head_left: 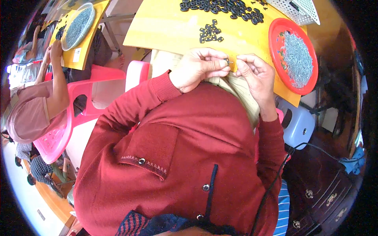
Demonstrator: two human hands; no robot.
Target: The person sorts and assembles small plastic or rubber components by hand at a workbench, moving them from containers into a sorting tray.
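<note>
In front of my body, over the near edge of the yellow table [162, 28], my two hands meet. My left hand [195, 70] is closed, its thumb and fingers pinching a small black part [226, 61]. A thin silver pin [231, 62] shows at that part, pointing toward my right hand [256, 73]. The right fingers are bent in a pinch close to the pin; whether they touch it is too small to tell. Just beyond lies a small group of black parts [210, 32]. On the right, a red tray [272, 43] holds a heap of thin silver metal pieces [298, 59].
A larger pile of black pieces [224, 8] lies at the far side, near a white perforated basket [293, 10]. Left of me, another person [39, 106] sits on a pink chair [71, 114] at another yellow table. A blue stool [297, 128] stands at right. A black cable [271, 185] crosses my right side.
</note>
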